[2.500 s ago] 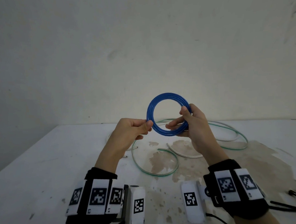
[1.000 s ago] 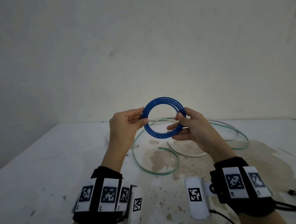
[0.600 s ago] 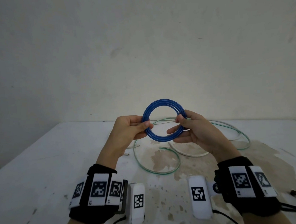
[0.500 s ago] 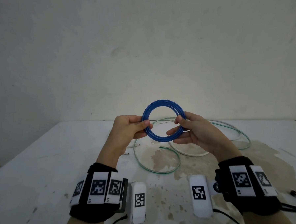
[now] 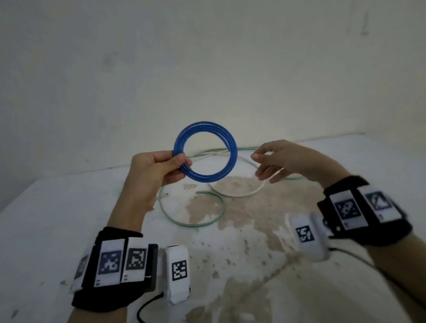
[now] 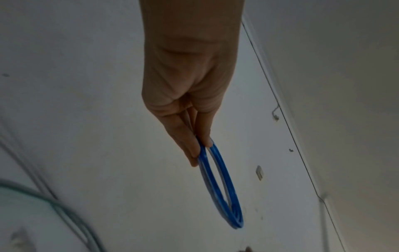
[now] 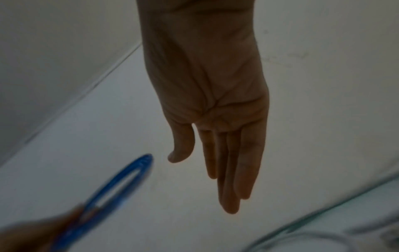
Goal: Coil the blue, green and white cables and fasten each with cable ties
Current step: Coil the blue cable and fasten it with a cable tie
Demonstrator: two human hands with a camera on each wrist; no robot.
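L hand [image 5: 154, 169] pinches blue cable coil [image 5: 204, 178]; R hand [image 5: 283, 160] relaxed, holding nothing, just beside coil.

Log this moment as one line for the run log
blue coil: wound, untied, held up | left hand: pinches coil edge | right hand: off coil, empty | green cable, white cable: loose on table

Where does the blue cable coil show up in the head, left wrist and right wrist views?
Head: blue cable coil at centre, raised above the table, pinched at its left edge by the left hand.
Left wrist: lower centre, seen edge-on, hanging from the fingertips.
Right wrist: lower left, blurred, apart from the right hand.
Shared landmark: the green cable lying on the table.
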